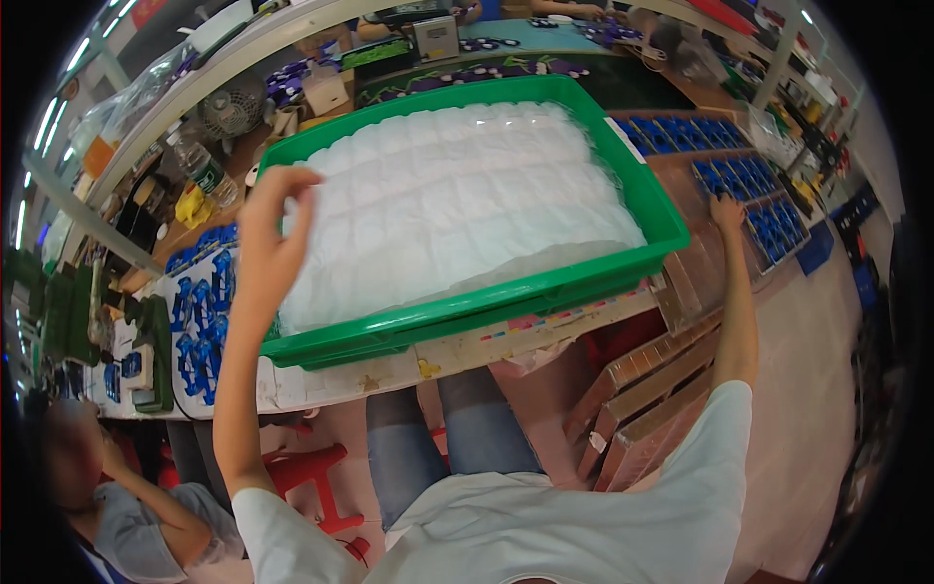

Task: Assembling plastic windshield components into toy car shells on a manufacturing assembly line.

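Note:
A large green plastic tray (467, 298) stands in front of me on the table, filled with rows of white, soft-looking wrapped pieces (457, 185). Over its left rim hangs my left hand (275, 222), slightly blurred, thumb and fingers bent but apart, with nothing seen between them. Far to the right, my right hand (727, 210) reaches down to rows of small blue parts (736, 177) set in a flat brown tray. Its fingers are drawn together at one blue part; the fingertips are small and partly hidden there.
Blue parts (201, 336) lie on a white surface at left, near a plastic bottle (199, 167) and a fan (232, 105). Brown trays (647, 380) are stacked low at right. A co-worker (146, 506) sits at lower left by a red stool (313, 477). Others work across the bench.

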Tool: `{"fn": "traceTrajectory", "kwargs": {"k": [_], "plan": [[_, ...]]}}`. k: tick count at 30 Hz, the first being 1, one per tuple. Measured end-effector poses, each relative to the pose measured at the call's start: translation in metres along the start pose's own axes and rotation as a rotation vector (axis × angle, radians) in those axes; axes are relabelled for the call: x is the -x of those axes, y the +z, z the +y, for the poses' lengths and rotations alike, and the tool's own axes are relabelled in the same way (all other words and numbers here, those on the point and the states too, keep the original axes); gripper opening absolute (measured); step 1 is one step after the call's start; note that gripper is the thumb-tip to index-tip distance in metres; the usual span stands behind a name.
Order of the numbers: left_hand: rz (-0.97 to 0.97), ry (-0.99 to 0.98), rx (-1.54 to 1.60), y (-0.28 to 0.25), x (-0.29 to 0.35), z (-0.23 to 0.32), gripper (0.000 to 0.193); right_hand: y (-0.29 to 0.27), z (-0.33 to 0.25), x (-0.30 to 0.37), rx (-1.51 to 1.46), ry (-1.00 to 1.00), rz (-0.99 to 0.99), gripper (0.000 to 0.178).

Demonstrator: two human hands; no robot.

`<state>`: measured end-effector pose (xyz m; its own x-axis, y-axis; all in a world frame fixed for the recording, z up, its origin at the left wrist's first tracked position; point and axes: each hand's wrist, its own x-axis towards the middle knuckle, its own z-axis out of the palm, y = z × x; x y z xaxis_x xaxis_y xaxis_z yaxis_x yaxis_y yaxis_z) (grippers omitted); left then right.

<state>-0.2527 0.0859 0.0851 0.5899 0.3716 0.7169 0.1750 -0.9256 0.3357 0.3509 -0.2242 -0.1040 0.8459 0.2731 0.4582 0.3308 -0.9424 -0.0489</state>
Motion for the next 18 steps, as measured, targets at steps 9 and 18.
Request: {"fn": "traceTrajectory", "kwargs": {"k": [9,18], "plan": [[-0.238,0.062,0.093,0.078,-0.03,0.015,0.007,-0.01,-0.101,-0.019,-0.399,-0.249,0.11,0.035],[-0.255,0.001,0.043,0.091,-0.028,0.017,0.006,0.01,-0.198,-0.013,-0.645,-0.617,-0.017,0.037]]}}
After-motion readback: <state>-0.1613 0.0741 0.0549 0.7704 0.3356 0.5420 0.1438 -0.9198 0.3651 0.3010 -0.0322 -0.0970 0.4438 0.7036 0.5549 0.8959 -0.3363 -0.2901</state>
